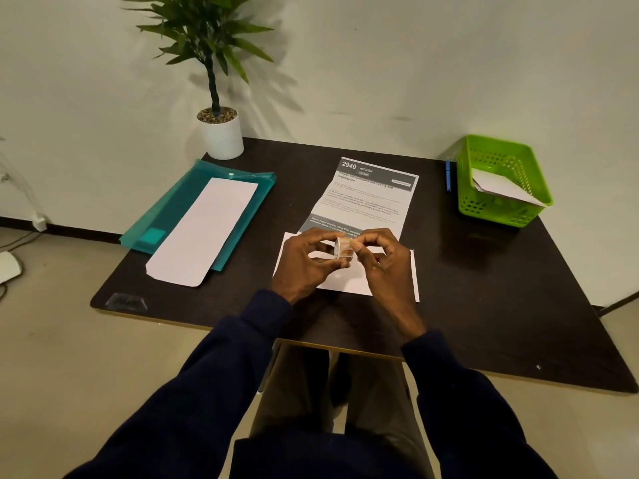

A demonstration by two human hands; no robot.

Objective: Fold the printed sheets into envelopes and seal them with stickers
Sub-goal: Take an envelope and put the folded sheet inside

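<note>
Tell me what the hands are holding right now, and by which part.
A small sticker roll. The left hand grips its left side; the right hand pinches its right edge, perhaps picking at a sticker.

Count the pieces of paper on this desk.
4: a blank sheet on the teal folder, the printed sheet mid-table, a white sheet under the left hand and right hand, a folded sheet in the green basket. More may be hidden there.
</note>
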